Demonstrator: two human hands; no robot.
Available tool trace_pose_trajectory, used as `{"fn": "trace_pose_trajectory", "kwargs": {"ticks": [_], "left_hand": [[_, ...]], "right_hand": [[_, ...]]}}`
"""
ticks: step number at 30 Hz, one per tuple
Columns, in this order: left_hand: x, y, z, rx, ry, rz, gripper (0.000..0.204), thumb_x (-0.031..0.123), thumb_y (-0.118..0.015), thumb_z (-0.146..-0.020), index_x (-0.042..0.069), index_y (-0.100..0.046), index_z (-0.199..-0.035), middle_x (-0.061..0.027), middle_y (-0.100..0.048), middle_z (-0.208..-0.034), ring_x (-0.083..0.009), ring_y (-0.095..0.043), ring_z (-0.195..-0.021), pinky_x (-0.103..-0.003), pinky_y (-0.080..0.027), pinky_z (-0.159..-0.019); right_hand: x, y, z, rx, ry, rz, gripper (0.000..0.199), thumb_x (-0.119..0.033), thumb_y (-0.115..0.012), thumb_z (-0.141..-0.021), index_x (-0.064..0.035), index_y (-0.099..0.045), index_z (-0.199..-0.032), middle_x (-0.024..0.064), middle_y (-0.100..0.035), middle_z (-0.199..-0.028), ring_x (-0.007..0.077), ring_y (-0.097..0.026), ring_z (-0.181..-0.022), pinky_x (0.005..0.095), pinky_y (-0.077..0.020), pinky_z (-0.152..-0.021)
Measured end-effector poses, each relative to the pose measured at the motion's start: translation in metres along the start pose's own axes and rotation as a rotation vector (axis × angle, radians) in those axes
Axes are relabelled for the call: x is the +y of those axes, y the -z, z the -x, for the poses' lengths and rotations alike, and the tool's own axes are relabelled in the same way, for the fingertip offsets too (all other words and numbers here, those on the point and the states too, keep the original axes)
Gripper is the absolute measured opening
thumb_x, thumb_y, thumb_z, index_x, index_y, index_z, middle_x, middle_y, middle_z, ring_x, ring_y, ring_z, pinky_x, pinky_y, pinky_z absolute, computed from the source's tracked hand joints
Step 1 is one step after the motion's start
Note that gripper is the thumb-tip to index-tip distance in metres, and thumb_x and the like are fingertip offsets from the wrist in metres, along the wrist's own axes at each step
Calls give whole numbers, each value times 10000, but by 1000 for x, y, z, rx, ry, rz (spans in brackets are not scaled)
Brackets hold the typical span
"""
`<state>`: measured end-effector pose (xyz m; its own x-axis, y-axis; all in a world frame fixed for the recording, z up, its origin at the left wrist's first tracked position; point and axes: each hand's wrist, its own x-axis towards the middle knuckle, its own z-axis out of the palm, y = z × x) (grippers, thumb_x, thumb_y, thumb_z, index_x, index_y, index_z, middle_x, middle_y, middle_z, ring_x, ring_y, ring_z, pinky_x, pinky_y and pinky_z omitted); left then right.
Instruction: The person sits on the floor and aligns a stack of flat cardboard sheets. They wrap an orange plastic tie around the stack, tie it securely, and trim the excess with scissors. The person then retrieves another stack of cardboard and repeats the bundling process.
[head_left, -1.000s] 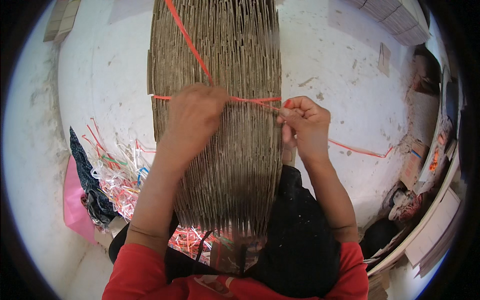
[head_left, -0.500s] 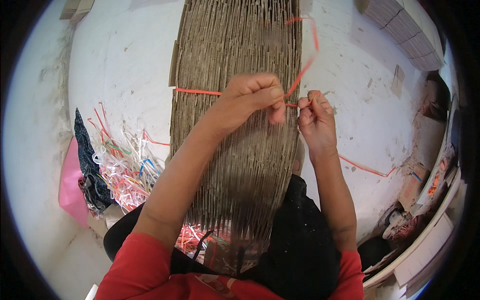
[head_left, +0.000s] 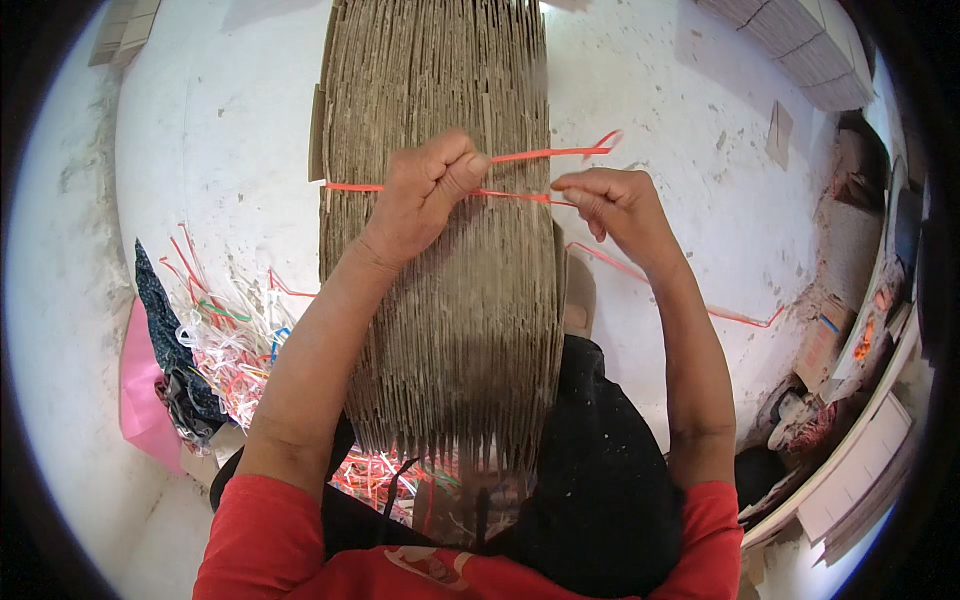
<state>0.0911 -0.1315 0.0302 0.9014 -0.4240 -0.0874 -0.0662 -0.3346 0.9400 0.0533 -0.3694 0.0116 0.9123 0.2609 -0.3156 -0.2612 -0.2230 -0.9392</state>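
Pressing down on a stack of flattened cardboard sheets [head_left: 440, 300] at centre with the left hand [head_left: 425, 190], fingers clamped on a red strap [head_left: 520, 175]; pinching the strap's end at 1 o'clock with the right hand [head_left: 615, 205]. Lying at 8 o'clock, a pile of loose coloured straps [head_left: 230, 350].

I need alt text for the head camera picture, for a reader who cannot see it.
Seen from above, a left hand presses a red plastic strap onto a stack of flattened cardboard while the right hand pinches the strap. Loose coloured straps lie on the white floor to the left.
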Motion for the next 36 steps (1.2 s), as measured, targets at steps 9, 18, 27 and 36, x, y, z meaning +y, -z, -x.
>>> {"fn": "trace_pose_trajectory", "kwargs": {"ticks": [9, 18, 27, 36], "left_hand": [[1, 0, -1, 3, 13, -26, 281, 183, -543, -907, 8, -423, -723, -68, -364, -620, -160, -376, -541, -281, -365, -513], [2, 4, -1, -17, 61, 81, 287, 202, -544, -918, 7, -449, -729, -18, -414, -626, -94, -377, -565, -246, -351, -506], [-6, 13, -3, -58, 139, 475, 272, 224, -488, -950, 55, -423, -747, 36, -362, -609, -51, -294, -511, -210, -239, -439], [-4, 19, -6, -23, 216, 675, 307, 239, -485, -949, 63, -384, -718, 21, -333, -580, -57, -275, -472, -211, -213, -403]], "right_hand": [[19, -5, -2, -45, 211, -400, 188, -111, -604, -819, 16, -570, -685, 132, -607, -988, 123, -500, -569, 269, -409, -519], [-7, -20, -18, -102, -110, -804, 326, -189, -498, -925, -24, -471, -645, 97, -536, -658, 42, -327, -420, 175, -236, -373], [-15, -19, -20, -46, -144, -551, 361, -216, -511, -916, -67, -431, -598, 13, -453, -572, 35, -246, -450, 204, -182, -394], [-12, -17, -21, -6, -197, -452, 370, -212, -511, -906, -66, -396, -586, 16, -418, -549, 49, -251, -446, 208, -195, -395]]}}
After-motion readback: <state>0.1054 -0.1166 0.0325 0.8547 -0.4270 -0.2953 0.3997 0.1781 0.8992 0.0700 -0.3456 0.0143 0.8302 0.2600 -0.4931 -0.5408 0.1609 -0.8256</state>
